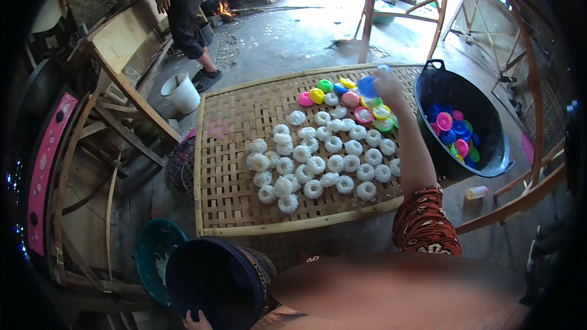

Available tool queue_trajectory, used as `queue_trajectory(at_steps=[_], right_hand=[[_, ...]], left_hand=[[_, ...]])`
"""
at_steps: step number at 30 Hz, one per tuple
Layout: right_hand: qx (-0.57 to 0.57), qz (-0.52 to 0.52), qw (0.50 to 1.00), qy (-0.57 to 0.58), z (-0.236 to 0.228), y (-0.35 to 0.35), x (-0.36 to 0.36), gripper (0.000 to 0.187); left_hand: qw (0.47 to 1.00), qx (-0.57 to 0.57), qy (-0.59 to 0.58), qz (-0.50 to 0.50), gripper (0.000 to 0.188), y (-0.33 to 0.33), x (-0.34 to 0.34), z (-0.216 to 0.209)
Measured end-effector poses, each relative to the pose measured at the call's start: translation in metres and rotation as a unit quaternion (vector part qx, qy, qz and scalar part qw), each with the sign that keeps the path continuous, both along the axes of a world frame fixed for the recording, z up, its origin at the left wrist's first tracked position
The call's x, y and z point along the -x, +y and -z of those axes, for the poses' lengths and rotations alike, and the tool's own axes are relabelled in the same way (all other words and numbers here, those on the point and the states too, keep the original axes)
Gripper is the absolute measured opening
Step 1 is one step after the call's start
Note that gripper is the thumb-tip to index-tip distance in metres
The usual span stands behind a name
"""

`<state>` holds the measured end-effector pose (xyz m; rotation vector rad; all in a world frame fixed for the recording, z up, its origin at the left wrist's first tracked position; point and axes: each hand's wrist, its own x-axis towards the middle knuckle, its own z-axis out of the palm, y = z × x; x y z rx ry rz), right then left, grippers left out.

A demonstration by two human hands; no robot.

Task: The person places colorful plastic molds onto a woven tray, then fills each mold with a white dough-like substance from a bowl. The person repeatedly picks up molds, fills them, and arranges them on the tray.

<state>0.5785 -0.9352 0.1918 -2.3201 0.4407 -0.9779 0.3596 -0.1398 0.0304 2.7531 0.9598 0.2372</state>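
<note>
- teal bowl (153,256) down at 7 o'clock, one of those, touching the dark blue bowl (208,281) beside it
- left hand (197,319) at 6 o'clock, barely in shot; the fingertips are hooked over the dark blue bowl's rim, so it's steadying that
- one white bucket (181,93) on the floor at 10 o'clock, with another person (180,0) standing past it at 11
- one woven bamboo tray (226,165) dead centre, with white noodle nests (335,162) spread from its middle out toward 3 o'clock; I get roughly three dozen, some overlap so not exact
- coloured moulds (317,95) bunched at the tray's 1 o'clock: about nine, in pink, yellow, green and blue
- right hand (386,84) reaches over to that bunch, fingers pinched round one blue mould (369,85) held just above the tray
- my read: it's the unmoulding step, cup coming off a nest. Next bit wants a clean lift without dragging the nest
- one black basin (489,146) at 3 o'clock, with a dozen-ish loose moulds piled inside
</note>
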Motion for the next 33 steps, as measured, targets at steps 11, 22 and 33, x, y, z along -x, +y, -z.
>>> queue_trajectory(at_steps=[11,22,33], right_hand=[[0.217,0.142,0.966,0.01,-0.016,-0.009,0.118,0.023],[-0.124,0.27,0.916,0.269,0.096,-0.053,0.004,0.028],[-0.636,-0.082,0.764,-0.07,0.102,-0.027,0.086,0.01]], left_hand=[[0.916,-0.08,-0.262,0.294,0.049,-0.074,-0.104,-0.048],[0.894,-0.02,0.054,0.444,0.063,-0.234,-0.139,-0.064],[0.901,0.029,0.078,0.426,0.061,-0.235,-0.144,-0.057]])
